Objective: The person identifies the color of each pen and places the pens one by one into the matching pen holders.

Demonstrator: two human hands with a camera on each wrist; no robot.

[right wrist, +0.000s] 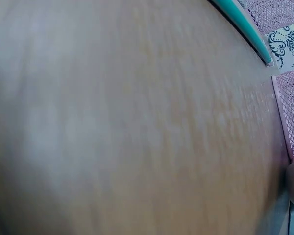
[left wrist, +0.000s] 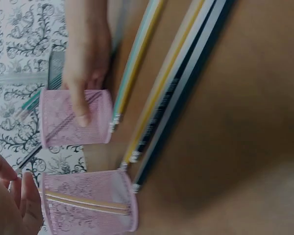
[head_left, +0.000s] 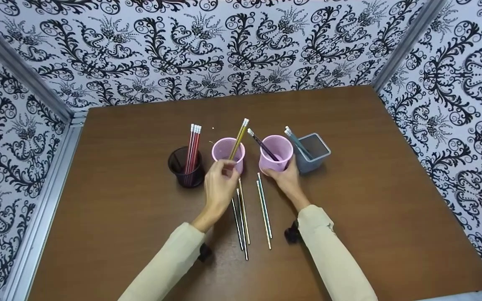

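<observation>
Two pink mesh cups stand side by side. My right hand point(head_left: 288, 180) grips the right pink cup point(head_left: 278, 164), which holds a dark pencil point(head_left: 263, 144) leaning left. My left hand point(head_left: 219, 186) is at the near rim of the left pink cup point(head_left: 221, 146), fingers bent, with a gap between thumb and index. Yellow pencils point(head_left: 239, 138) stand in that cup, just past the fingertips. The left wrist view shows the yellow pencils point(left wrist: 88, 201) reaching down near the cup's base; their tops are hidden by the hand. Loose pencils point(head_left: 265, 205) lie on the table before the cups.
A black mesh cup point(head_left: 178, 167) with red pencils point(head_left: 193, 146) stands at the left. At the right, touching or close to the right hand's cup, is a grey square holder point(head_left: 318, 154) with teal pencils point(head_left: 297, 141). More loose pencils point(head_left: 241, 225) lie by the left forearm.
</observation>
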